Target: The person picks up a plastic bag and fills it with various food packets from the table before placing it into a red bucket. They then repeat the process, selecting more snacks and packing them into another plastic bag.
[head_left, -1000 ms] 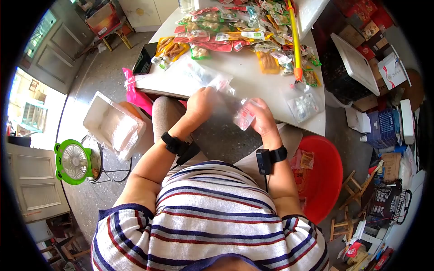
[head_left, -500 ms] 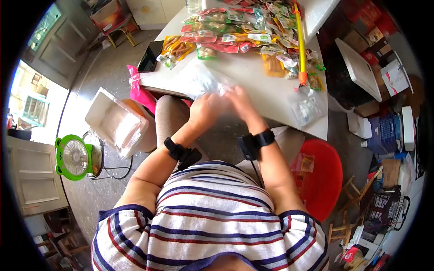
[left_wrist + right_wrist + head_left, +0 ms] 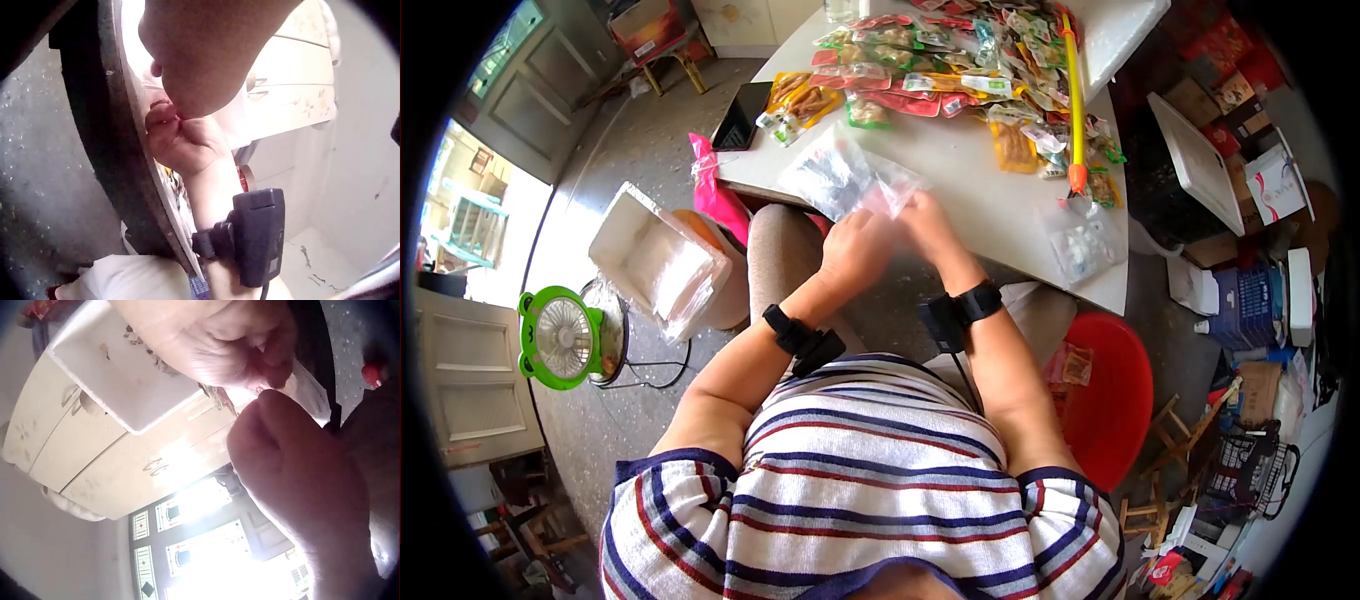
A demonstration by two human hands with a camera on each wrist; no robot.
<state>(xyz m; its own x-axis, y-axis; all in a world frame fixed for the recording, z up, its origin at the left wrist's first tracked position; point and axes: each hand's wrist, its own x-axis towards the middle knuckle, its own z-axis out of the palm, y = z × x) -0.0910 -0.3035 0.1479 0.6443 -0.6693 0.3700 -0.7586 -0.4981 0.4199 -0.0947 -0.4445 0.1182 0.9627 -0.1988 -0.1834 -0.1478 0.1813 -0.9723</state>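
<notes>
A clear plastic bag (image 3: 832,180) lies over the front edge of the white table (image 3: 960,205), its opening toward the person. My left hand (image 3: 856,250) grips the bag's near edge with curled fingers. Right beside it, my right hand (image 3: 930,228) pinches the bag's near right side. In the right wrist view the left hand (image 3: 294,456) and right hand (image 3: 219,347) meet closely, with clear plastic (image 3: 309,394) showing past them. The left wrist view has the right hand (image 3: 184,134) partly behind the left. The fingertips are mostly hidden.
Several colourful food packets (image 3: 940,75) cover the back of the table, beside a yellow stick (image 3: 1075,110). Another clear bag (image 3: 1083,243) lies at the right corner, a phone (image 3: 741,117) at the left. A red basin (image 3: 1115,400) and a white foam box (image 3: 650,255) flank the legs.
My right hand, earlier apart on the right with a small clear packet with red print, has moved left to the bag beside my left hand. The packet no longer shows; the bag is more spread.
</notes>
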